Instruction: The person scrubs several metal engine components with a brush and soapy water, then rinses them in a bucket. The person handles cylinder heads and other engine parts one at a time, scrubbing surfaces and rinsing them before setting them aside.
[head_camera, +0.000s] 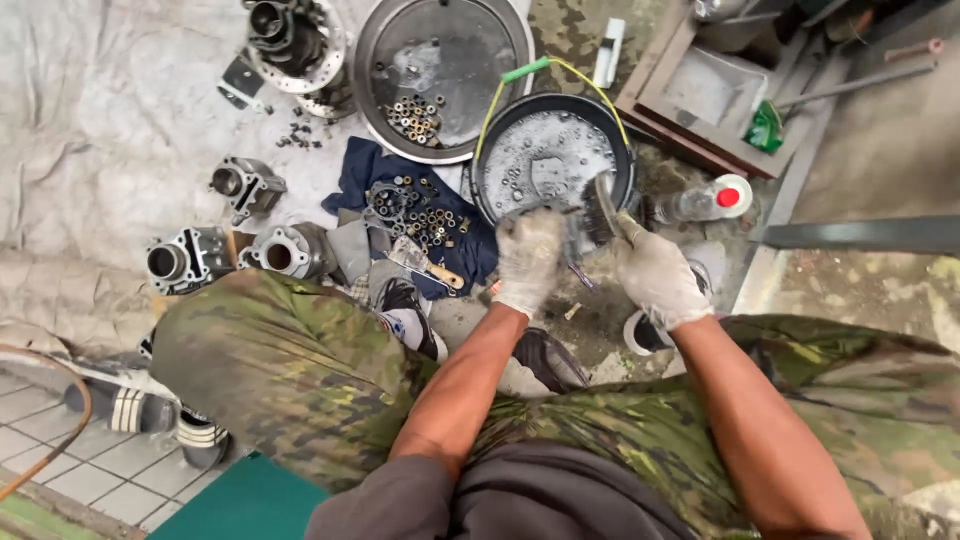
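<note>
- Right hand (658, 275) has its gloved fingers wrapped round a paintbrush (606, 208); left hand (528, 258) fingers pinch a small metal part (578, 268), both at the black basin (500, 190) rim.
- I'd keep strokes short, over the liquid.
- Clear bottle (705, 201), red cap, lies right; green packet (766, 128) beyond.

Gloved hands: 2, left (527, 260), right (658, 276)
Paintbrush (606, 208): 1
Engine cylinders: 3 (247, 184) (186, 260) (290, 250)
Round metal trays: 1 (480, 40)
Black basins with wire handle: 1 (620, 140)
Blue cloths: 1 (360, 175)
Clear bottles with red cap: 1 (705, 200)
Scrapers with wooden handle: 1 (428, 264)
Wooden frames: 1 (660, 100)
</note>
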